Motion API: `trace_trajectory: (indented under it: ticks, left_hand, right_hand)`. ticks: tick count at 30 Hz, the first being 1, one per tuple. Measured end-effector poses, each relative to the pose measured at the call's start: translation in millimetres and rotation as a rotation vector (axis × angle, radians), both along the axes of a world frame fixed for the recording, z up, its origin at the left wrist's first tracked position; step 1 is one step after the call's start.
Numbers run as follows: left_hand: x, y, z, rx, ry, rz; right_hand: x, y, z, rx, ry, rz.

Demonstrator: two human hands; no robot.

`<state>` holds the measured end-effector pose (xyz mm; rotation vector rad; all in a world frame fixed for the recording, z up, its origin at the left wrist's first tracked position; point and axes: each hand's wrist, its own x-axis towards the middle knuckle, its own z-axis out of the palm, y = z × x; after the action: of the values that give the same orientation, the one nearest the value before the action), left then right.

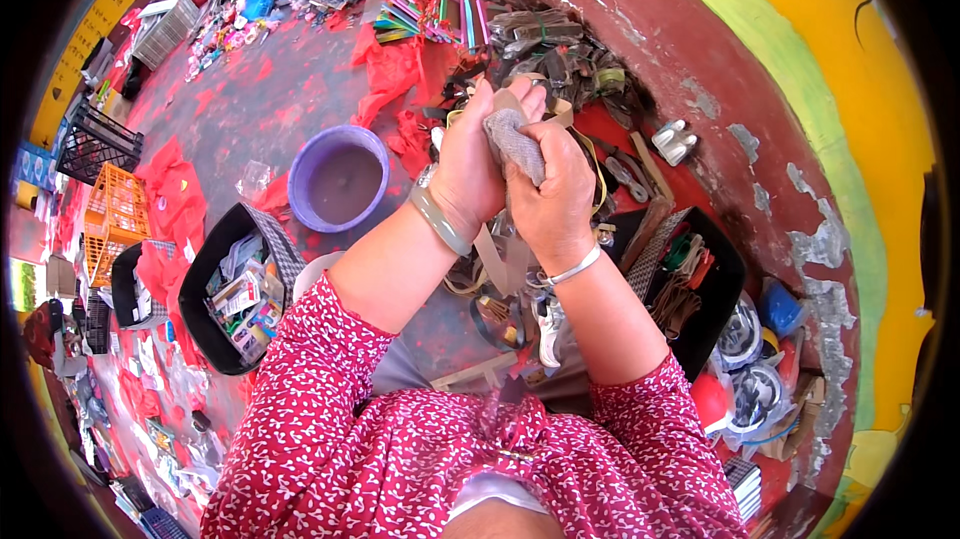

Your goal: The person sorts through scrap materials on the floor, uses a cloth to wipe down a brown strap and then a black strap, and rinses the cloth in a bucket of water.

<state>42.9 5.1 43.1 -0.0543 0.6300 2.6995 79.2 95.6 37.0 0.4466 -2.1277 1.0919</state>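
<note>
Both my hands are raised together in front of me. My right hand (553,194) pinches a crumpled grey cloth (517,147) and presses it toward my left palm. My left hand (470,159) is turned palm up behind the cloth, its fingers bent around a flat tan strap (560,113). A tan strap length (492,259) hangs below my hands; whether it is the same piece is hidden. Left of my hands stands a round purple basin (295,179) with murky grey water. Tangled straps and belts lie on the floor beneath and beyond my hands.
Black bins stand at both sides, the left bin (195,319) with small packages, the right bin (732,279) with bundled straps. An orange crate (115,209) is farther left. Colourful goods cover the far floor. A peeling red wall (720,104) curves along the right.
</note>
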Motion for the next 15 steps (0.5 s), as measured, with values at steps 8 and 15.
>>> trace_trajectory:
  ticks: [8, 15]
  left_hand:
    - [8, 11, -15, 0.084, 0.046, -0.183]
    - [15, 15, -10, 0.034, -0.001, -0.158]
  right_hand:
    - [-17, 14, -5, -0.069, -0.045, -0.118]
    - [-21, 11, -4, -0.006, 0.010, -0.199]
